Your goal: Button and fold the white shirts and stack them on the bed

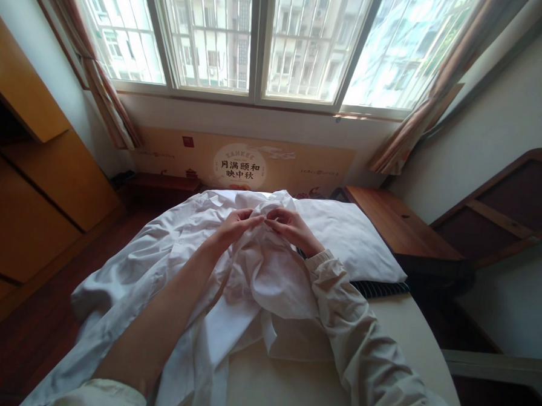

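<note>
White bed linen (280,282) lies bunched and creased over the bed, with loose folds and narrow strips hanging toward me. My left hand (240,224) pinches the gathered linen near its top, thumb and fingers pressed together. Close beside it, fingertips almost meeting those of the left, my right hand (290,225) also grips the linen with bent fingers. Whether a small part sits between the fingertips cannot be made out. Behind my right wrist lies a white pillow (351,234) on a dark striped piece (380,288).
The pale mattress (288,389) shows at the front right. A wooden bedside table (401,225) stands at the back right, with a wooden panel (511,209) leaning on the wall. An orange cabinet (39,197) is at left. A printed banner (164,155) hangs under the window.
</note>
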Demonstrator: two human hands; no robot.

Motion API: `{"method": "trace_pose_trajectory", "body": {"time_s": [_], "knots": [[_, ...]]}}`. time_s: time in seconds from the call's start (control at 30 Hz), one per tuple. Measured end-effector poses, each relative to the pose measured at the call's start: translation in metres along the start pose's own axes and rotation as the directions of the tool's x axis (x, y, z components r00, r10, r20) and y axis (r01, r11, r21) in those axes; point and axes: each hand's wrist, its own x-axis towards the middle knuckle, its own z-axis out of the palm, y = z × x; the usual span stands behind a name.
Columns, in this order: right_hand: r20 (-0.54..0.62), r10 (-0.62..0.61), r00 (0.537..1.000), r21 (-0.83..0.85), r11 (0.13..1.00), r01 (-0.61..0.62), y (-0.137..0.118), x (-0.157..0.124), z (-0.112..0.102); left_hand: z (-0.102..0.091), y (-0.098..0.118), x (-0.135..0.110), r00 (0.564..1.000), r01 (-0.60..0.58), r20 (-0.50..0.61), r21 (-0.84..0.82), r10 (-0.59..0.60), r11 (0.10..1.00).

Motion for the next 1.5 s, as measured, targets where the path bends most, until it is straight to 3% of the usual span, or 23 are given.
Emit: {"method": "trace_pose_trajectory", "body": {"time_s": [0.2, 0.37, 0.47, 0.57, 0.7, 0.87, 1.0, 1.07, 1.17, 1.23, 1.37, 1.5], "knots": [[0.069, -0.127, 0.99, -0.273, 0.952, 0.141, -0.019, -0.004, -0.011, -0.005, -0.004, 0.007, 0.993, -0.041, -0.116, -0.022, 0.038, 0.999], [0.17, -0.071, 0.983, -0.385, 0.913, 0.132, -0.027, -0.008, -0.021, -0.006, -0.007, 0.011, 0.977, -0.049, -0.211, -0.079, 0.032, 0.996], [0.16, -0.055, 0.986, -0.416, 0.901, 0.118, -0.023, -0.008, -0.021, -0.009, -0.006, 0.01, 0.982, -0.012, -0.187, -0.04, 0.005, 0.999], [0.162, -0.049, 0.986, -0.401, 0.909, 0.111, -0.019, -0.007, -0.02, -0.02, 0.005, 0.007, 0.993, -0.003, -0.117, 0.166, 0.023, 0.986], [0.153, 0.029, 0.988, -0.343, 0.939, 0.025, -0.019, -0.006, -0.023, -0.046, 0.026, -0.002, 0.999, 0.0, -0.032, 0.506, 0.019, 0.863], [0.224, 0.178, 0.958, -0.299, 0.948, -0.107, -0.024, -0.008, -0.032, -0.066, 0.041, -0.014, 0.967, -0.012, 0.196, 0.676, -0.164, 0.737], [0.375, 0.2, 0.905, -0.226, 0.967, -0.12, -0.028, -0.011, -0.041, -0.067, 0.043, -0.018, 0.973, -0.026, 0.182, 0.704, -0.145, 0.709], [0.399, 0.227, 0.889, -0.234, 0.962, -0.141, -0.028, -0.011, -0.044, -0.066, 0.046, -0.019, 0.96, 0.027, 0.162, 0.756, -0.227, 0.654], [0.393, 0.299, 0.869, -0.321, 0.931, -0.175, -0.026, -0.011, -0.049, -0.066, 0.05, -0.021, 0.905, 0.123, 0.103, 0.866, -0.414, 0.484], [0.38, 0.342, 0.859, -0.381, 0.905, -0.191, -0.024, -0.011, -0.051, -0.066, 0.052, -0.022, 0.883, 0.137, 0.093, 0.886, -0.46, 0.443], [0.374, 0.379, 0.847, -0.404, 0.888, -0.219, -0.021, -0.011, -0.051, -0.07, 0.051, -0.02, 0.893, 0.101, 0.165, 0.834, -0.418, 0.543], [0.371, 0.4, 0.838, -0.427, 0.875, -0.229, -0.022, -0.012, -0.052, -0.072, 0.049, -0.017, 0.937, 0.061, 0.189, 0.738, -0.293, 0.672]]}}
